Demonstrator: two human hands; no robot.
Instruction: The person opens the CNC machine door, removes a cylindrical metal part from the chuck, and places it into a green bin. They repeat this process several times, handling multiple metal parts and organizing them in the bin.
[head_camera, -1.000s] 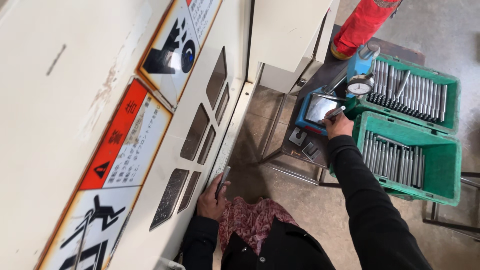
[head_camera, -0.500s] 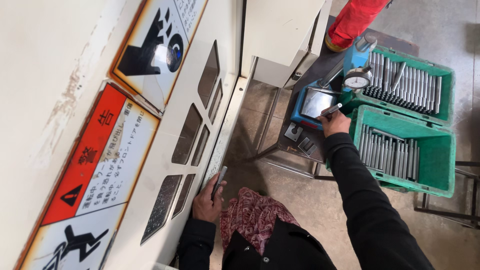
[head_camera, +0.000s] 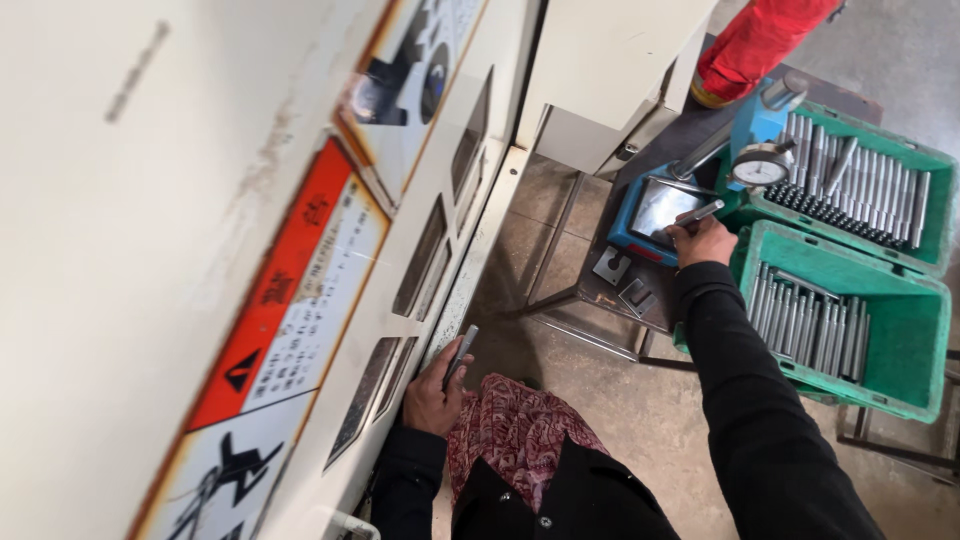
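- Here, the cream machine panel (head_camera: 200, 200) fills the left of the view, with an orange-and-white warning label (head_camera: 290, 300) and dark slots on its face.
- Two green crates (head_camera: 900, 330) sit at the right, each holding rows of grey metal rods (head_camera: 810, 325).
- A blue gauge stand (head_camera: 655, 215) with a shiny plate rests on the dark table beside the crates; its round dial gauge (head_camera: 762, 165) stands above the plate.
- The right hand (head_camera: 705, 242), in a black sleeve, is closed around a metal pin (head_camera: 697, 212), which lies over the plate's right edge, below the dial.
- The left hand (head_camera: 432, 395) rests against the panel's lower edge, fingers wrapped around a second grey rod (head_camera: 460, 352) that points up along the panel.
- A patterned red scarf (head_camera: 520, 430) hangs just beside the left hand.
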